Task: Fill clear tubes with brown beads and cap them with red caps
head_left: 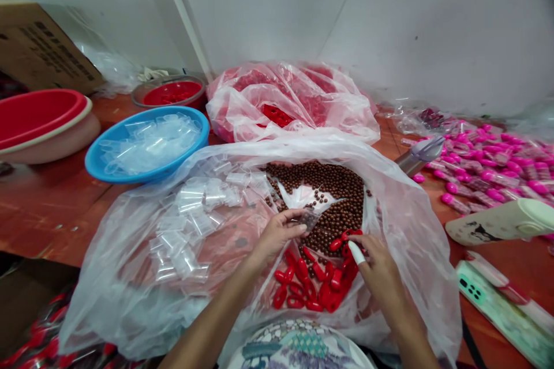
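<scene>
My left hand (277, 236) pinches a small clear plastic bag (309, 219) over a heap of brown beads (333, 196) inside a big clear plastic sack (402, 230). My right hand (376, 265), a white cover on its fingertip, closes on red plastic pieces (346, 237) at the edge of a pile of red pieces (311, 285). Many small clear bags (194, 219) lie in the sack to the left of my hands.
A blue bowl (99, 164) of small clear bags, a red basin (38, 112) and a cardboard box (34, 46) stand at left. A bagged heap of red parts (285, 104) lies behind. Pink packed items (489, 167), a cream tool (502, 222) and a flat green device (497, 305) lie at right.
</scene>
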{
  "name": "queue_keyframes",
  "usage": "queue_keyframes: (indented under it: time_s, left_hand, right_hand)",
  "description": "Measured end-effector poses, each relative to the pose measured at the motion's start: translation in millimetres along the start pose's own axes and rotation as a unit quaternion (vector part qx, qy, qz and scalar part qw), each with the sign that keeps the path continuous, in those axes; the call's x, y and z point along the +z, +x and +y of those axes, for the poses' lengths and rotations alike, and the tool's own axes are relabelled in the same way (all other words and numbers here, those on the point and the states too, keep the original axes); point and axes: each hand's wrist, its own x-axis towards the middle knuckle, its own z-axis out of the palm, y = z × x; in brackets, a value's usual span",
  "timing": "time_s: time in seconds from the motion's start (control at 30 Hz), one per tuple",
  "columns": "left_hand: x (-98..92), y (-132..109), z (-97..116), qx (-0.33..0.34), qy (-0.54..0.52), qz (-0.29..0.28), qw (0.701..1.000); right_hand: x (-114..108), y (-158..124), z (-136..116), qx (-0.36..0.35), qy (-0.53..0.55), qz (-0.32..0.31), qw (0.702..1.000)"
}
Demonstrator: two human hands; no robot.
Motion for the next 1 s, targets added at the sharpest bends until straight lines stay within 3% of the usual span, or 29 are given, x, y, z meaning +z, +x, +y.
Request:
queue_keyframes:
  time_s: [0.27,0.53,0.67,0.8,1.0]
  left_hand:
    - [-4.8,-7,-4,-0.013,-0.038,-0.002,0.999]
    - [-7.1,-16,-6,-0.007,-0.037,0.001,0.999]
    - [-13.4,-18,-10,-0.024,-0.049,0.020,0.998]
    - [-19.5,-20,-11,-0.037,-0.050,0.035,0.997]
    - [-17.8,-19,-16,-0.021,-0.037,0.018,0.999]
  right_hand:
    - [7,13,-2,-0.056,-0.072,-0.005,0.996]
    - [26,108,-14,-0.122,-0.160,-0.058,0.978]
    - [37,134,-15,-0.141,-0.155,-0.098,0.973]
    - [34,127,-24,-0.145,-0.123,-0.097,0.977]
    - [24,86,-60,-0.182,-0.018,-0.125,0.975]
